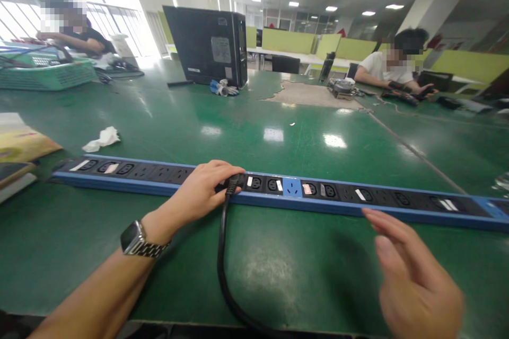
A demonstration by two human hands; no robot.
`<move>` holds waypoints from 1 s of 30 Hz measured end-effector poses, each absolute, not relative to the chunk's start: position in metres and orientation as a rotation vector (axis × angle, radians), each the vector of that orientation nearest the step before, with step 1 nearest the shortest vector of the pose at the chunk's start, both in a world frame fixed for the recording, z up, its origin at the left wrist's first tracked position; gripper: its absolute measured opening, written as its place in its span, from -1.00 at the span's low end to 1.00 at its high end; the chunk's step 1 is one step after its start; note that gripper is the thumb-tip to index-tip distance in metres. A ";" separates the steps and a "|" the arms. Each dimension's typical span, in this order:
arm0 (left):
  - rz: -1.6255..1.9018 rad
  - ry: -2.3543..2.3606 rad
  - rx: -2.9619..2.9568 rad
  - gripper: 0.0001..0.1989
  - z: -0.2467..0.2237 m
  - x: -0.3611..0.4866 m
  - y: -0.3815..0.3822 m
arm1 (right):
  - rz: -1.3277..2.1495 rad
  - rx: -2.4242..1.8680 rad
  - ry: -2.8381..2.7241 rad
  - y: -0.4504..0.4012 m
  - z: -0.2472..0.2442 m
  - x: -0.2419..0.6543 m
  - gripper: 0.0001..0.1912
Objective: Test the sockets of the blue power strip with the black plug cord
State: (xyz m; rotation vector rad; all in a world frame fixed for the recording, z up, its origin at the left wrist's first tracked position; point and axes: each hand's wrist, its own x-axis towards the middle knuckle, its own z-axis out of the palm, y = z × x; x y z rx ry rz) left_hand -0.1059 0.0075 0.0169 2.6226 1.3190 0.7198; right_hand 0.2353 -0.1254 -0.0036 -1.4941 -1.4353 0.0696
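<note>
A long blue-and-black power strip (pixel 292 187) with many sockets lies across the green table. On its middle part rests my left hand (pixel 209 185), fingers closed round a black plug (pixel 232 184) at one of the sockets; how deep the plug sits I cannot tell. From the plug a thick black cable (pixel 222 254) hangs down over the table's near edge. My right hand (pixel 417 275) is held in the air in front of the strip's right part, fingers stretched out, with nothing in it. White and pink labels stick to several sockets.
Crumpled tissue (pixel 102 139) and a yellow packet (pixel 24 140) lie at left, near a green basket (pixel 47 75). A black computer case (pixel 207 47) stands behind, gloves (pixel 224 88) beside it. Two people sit across the table, one at left, one at right.
</note>
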 end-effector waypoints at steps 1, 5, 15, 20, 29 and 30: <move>0.704 1.332 2.623 -0.62 0.017 -0.106 0.008 | 0.101 -1.532 -1.454 -0.117 -0.011 0.236 -0.68; 0.736 1.332 2.571 -0.59 0.014 -0.105 0.008 | 0.373 -1.702 -1.549 -0.099 -0.039 0.248 -0.69; 1.434 1.366 2.234 -0.66 0.033 -0.070 -0.001 | 0.474 -1.708 -1.608 -0.096 -0.042 0.248 -0.66; 1.180 1.197 2.335 -0.71 0.027 -0.010 0.009 | 0.482 -1.692 -1.607 -0.096 -0.041 0.247 -0.67; 0.995 1.285 2.404 -0.71 0.006 0.007 0.012 | 0.459 -1.691 -1.626 -0.095 -0.037 0.243 -0.68; 0.980 1.299 2.408 -0.71 0.007 0.007 0.012 | 0.459 -1.692 -1.627 -0.095 -0.037 0.242 -0.68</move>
